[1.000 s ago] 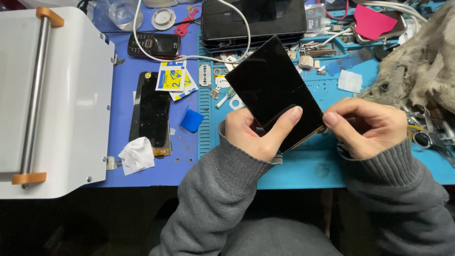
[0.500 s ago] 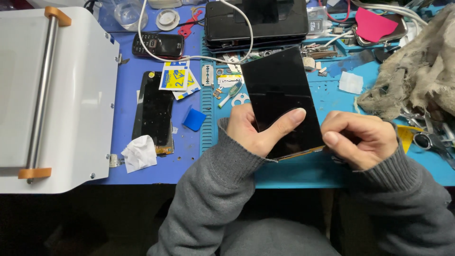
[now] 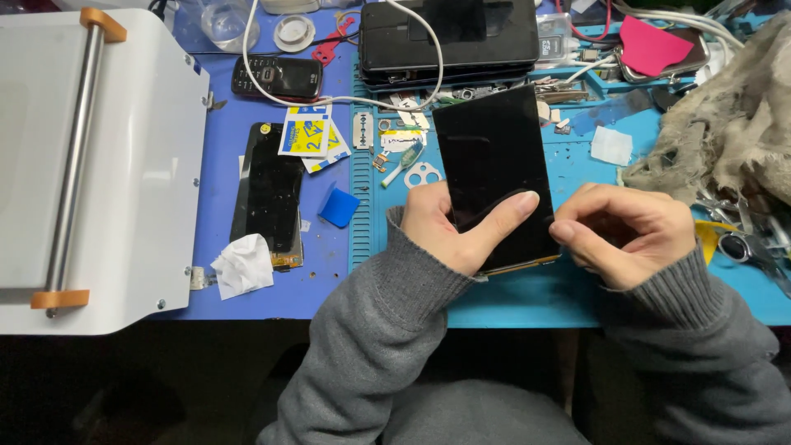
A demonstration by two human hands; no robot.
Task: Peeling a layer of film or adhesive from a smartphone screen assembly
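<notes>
Left hand (image 3: 449,227): grip clamped on black glass screen panel (image 3: 494,169), thumb across its face, held tilted above blue tabletop (image 3: 527,297). Right hand (image 3: 626,235): fingertips pinched at panel's lower right edge. Beside: second dark panel (image 3: 268,194), crumpled tissue (image 3: 243,265), white laminating machine (image 3: 91,165).

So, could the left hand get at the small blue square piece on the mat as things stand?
Probably not at once: the left hand is gripping the black screen panel. The blue square piece lies uncovered just beside that wrist, so the path itself looks free.

Glossy black glass panel (image 3: 494,169) (smooth)
</notes>
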